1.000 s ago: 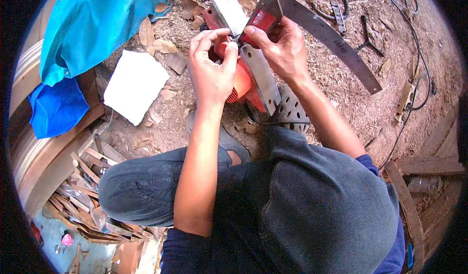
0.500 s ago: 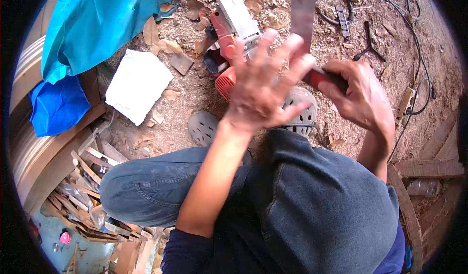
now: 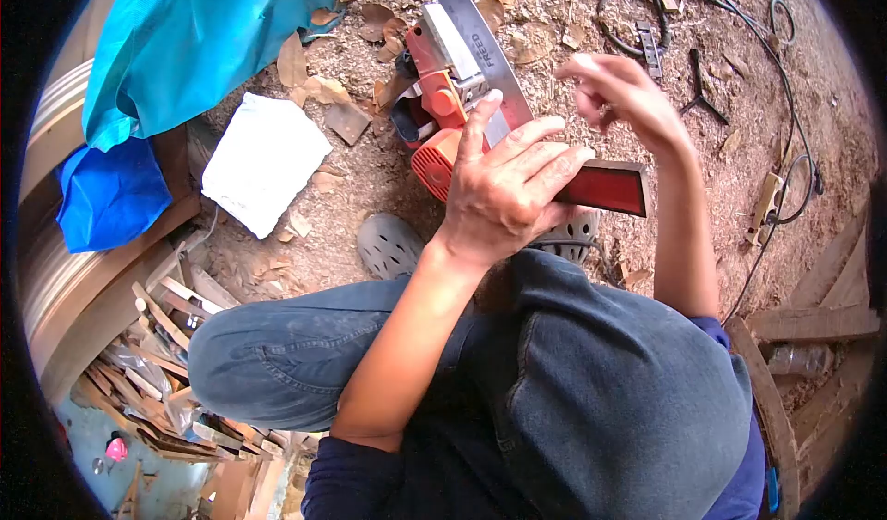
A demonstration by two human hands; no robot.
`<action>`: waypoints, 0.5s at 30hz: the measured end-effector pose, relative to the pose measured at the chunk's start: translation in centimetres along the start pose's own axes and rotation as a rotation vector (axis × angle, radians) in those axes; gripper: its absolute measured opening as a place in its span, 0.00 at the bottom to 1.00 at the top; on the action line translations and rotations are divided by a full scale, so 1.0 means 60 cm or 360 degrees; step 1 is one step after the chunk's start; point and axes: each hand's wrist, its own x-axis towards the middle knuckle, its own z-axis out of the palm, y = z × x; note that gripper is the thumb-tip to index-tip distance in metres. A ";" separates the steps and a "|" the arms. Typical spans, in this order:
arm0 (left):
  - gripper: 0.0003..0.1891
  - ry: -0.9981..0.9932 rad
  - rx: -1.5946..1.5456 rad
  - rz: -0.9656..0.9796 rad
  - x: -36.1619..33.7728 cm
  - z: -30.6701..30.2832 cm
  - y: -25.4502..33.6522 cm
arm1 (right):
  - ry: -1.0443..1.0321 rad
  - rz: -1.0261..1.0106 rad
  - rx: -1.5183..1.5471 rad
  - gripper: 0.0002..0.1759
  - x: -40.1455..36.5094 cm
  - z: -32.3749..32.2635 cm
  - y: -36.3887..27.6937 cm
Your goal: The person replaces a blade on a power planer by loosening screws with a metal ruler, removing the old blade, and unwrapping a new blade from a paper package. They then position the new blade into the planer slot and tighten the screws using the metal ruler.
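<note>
My left hand (image 3: 504, 196) is wrapped round a square with a steel blade (image 3: 482, 44) and a red-faced stock (image 3: 605, 190). Its blade, printed with "FREED", slants up toward the top of the view. The joint of blade and stock is hidden by my fingers. To the right, my right hand (image 3: 633, 104) is raised apart from the square, its fingers loosely bent and spread, slightly blurred, with nothing seen in them. Behind the blade, a red power tool (image 3: 434, 155) with a pale metal part lies on the ground, partly covered by my left hand.
A white slab-like piece (image 3: 263, 164) and teal cloth (image 3: 208, 44) lie at left, beside a blue bag (image 3: 113, 196). Wood scraps (image 3: 162, 381) are heaped lower left. A black cable (image 3: 795, 132) and a black three-armed piece (image 3: 699, 90) lie right on ground strewn with shavings.
The square has passed from my right hand to my left. Its blade has swung left, from upright to slanting. My right hand has let go and moved up.
</note>
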 end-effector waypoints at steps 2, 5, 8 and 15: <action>0.30 -0.0058 -0.0030 0.0007 -0.007 0.007 -0.001 | 0.0087 0.0030 -0.0264 0.23 0.053 0.046 0.020; 0.31 -0.0116 -0.0075 -0.0010 -0.017 0.020 0.004 | 0.0088 0.0035 -0.0455 0.20 0.095 0.086 0.032; 0.33 -0.0281 -0.0075 -0.0048 -0.022 0.021 0.011 | 0.0223 -0.0096 -0.0715 0.19 0.110 0.094 0.033; 0.34 -0.0359 -0.0088 -0.0123 -0.030 0.025 0.013 | 0.0162 0.0012 -0.0635 0.18 0.119 0.097 0.035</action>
